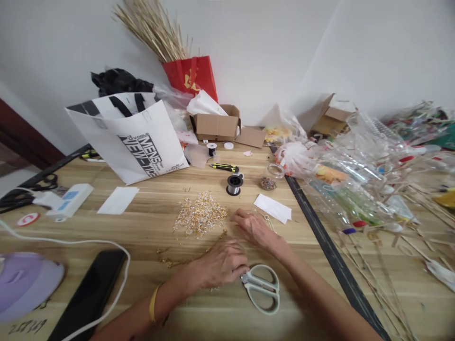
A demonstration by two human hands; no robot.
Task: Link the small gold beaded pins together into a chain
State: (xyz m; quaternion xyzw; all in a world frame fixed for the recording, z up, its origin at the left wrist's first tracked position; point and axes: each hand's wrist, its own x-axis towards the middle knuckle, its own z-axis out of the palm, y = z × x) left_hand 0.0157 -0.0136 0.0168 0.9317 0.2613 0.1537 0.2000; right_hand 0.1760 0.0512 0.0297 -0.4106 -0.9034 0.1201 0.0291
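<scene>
My left hand (225,260) is closed, fingers curled down near the tabletop, beside the pivot of white-handled scissors (265,289). The scissors' blades are hidden by the hand. Gold-coloured chain (177,262) runs out along the wood to the left of that hand. My right hand (254,228) has its fingers bent together at the right edge of a loose pile of small gold and clear beads (201,215). What either hand's fingertips hold, if anything, is too small or hidden to make out. A thin looped piece (268,221) lies beside the right hand.
Beyond the beads stand a wire spool (234,184), a yellow utility knife (224,167) and a jar of beads (268,183). White papers (118,200) lie left and right. A phone (88,293) and white cable are front left. Plastic bottles (330,199) crowd the right.
</scene>
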